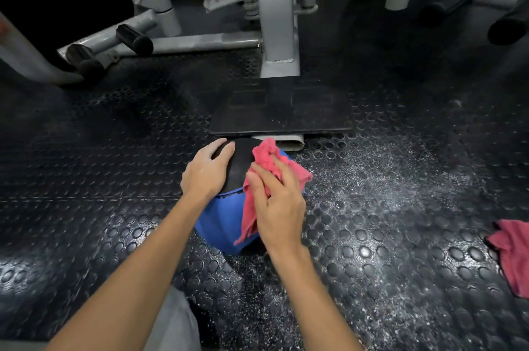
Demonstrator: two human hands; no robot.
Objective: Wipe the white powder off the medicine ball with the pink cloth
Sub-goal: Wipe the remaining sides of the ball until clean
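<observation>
Black rubber floor (86,179), studded all over with round nubs, glossy under the lamps. Dusted with white powder (386,179) to the right, more thinly nearer the camera. Beyond, gym gear: grey steel machine frame (276,21) planted behind a dark flat footplate (280,113), with black padded rollers (134,39) on the bars (four countable, two to either side).

Counted: one medicine ball (220,219), blue below and black on top, sitting on the floor just in front of the footplate. Two cloths of the same colour: the pink cloth (266,154) on the ball, and a spare cloth (512,250) crumpled on the floor at the right edge, well apart from the ball. Two bare forearms, and one grey-clad knee (171,322) at the bottom.

Left grip (207,170) wide, palm and fingers laid over the left side of the ball's black top, holding nothing. Right grip (279,207) likewise flat, fingers straight, pressing the pink cloth against the ball's upper right. Cloth bunched ahead of the fingertips and trailing down the blue side below the thumb. Ball directly under both grips, touching each.
</observation>
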